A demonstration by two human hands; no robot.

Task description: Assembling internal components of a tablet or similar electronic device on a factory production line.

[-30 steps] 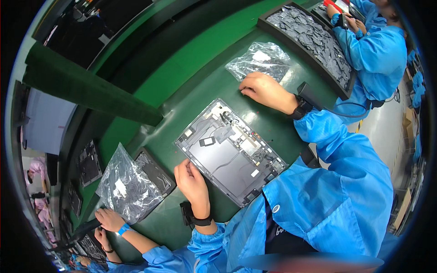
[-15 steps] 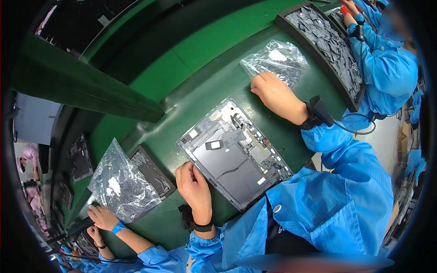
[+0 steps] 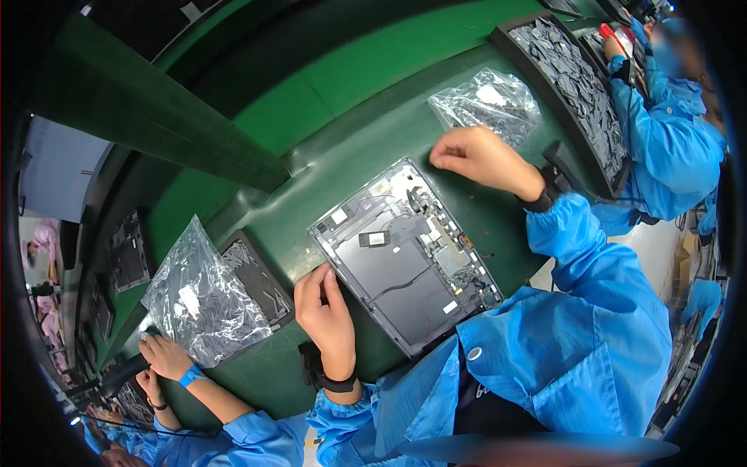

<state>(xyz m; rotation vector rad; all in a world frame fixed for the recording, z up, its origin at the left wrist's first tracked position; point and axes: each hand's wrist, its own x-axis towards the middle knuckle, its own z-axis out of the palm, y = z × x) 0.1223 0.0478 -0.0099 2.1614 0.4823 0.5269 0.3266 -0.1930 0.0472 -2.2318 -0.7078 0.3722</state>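
Observation:
An open laptop base [image 3: 389,288] lies on the green table in front of me, its inside parts showing. A small dark piece with a white label [image 3: 374,239] rests in its upper left area. My left hand [image 3: 325,315] is at the base's left edge, thumb and fingers drawn together; anything between them is too small to make out. Past the far corner of the base, my right hand [image 3: 489,162] hovers with its fingers pinched, their tips hidden. Just beyond it is a clear plastic bag [image 3: 498,97] of dark pieces.
A black tray [image 3: 517,43] filled with dark pieces stands at the far right, beside a blue-sleeved co-worker [image 3: 669,148]. To the left, another clear bag [image 3: 206,303] lies partly over a dark tray [image 3: 284,300]. A co-worker's hand [image 3: 167,358] is near it. A green post [image 3: 171,117] rises behind.
My right hand has come away from the far bag, nearer to the laptop base's far corner. My left hand stays by the left edge. The whole view has shifted slightly.

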